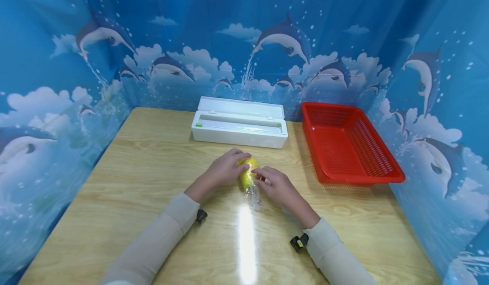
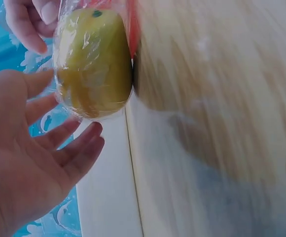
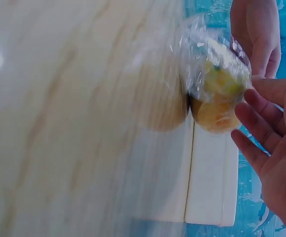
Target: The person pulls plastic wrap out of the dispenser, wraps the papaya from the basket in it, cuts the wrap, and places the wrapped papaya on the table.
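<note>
A yellow fruit wrapped in clear plastic film lies on the wooden table between my hands. In the left wrist view, the fruit shows a green spot at one end. Loose crumpled film trails from its near end. My left hand touches the fruit's left and far side with relaxed, spread fingers. From the right, my right hand touches the wrapped side with its fingertips, thumb and forefinger slightly apart. In the right wrist view, bunched film covers much of the fruit.
Behind the hands stands a long white box with its lid raised and a small green piece at its left end. A red plastic basket sits at the right. Blue dolphin-print curtains surround the wooden table.
</note>
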Available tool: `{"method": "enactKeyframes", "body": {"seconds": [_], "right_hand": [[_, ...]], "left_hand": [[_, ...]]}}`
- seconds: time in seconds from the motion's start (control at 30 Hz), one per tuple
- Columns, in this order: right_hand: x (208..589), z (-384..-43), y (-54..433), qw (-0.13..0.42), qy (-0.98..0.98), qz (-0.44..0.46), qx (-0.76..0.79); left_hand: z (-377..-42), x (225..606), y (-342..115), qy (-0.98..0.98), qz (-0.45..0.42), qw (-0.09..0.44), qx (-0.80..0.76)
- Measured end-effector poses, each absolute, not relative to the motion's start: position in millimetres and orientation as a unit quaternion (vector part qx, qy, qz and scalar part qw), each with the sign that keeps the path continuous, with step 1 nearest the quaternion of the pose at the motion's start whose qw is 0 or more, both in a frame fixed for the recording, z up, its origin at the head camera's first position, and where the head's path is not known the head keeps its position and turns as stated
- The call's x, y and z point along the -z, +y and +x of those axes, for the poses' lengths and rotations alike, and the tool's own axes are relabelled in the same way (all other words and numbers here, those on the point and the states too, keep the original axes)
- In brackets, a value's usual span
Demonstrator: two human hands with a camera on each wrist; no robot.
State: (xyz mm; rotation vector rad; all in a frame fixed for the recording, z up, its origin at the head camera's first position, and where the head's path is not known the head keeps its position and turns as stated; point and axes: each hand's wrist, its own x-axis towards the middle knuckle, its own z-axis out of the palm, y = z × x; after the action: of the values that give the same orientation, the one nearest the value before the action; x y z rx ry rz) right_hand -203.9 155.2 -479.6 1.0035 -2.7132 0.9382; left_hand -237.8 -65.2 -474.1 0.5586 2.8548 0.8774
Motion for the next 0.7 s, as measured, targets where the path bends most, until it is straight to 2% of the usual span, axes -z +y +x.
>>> {"method": "enactKeyframes", "body": {"seconds": [0.3,0.7], "right_hand": [[483,-200,162,0.068,-0.851,0.437,-0.284],[486,-184,167,-0.054,-0.859,0.434,-0.266]], "left_hand": [[-241,481,-71,0.913,0.194,0.102,-0.344],[-237,482,-73,0.898,0.205,0.111,-0.374]]}}
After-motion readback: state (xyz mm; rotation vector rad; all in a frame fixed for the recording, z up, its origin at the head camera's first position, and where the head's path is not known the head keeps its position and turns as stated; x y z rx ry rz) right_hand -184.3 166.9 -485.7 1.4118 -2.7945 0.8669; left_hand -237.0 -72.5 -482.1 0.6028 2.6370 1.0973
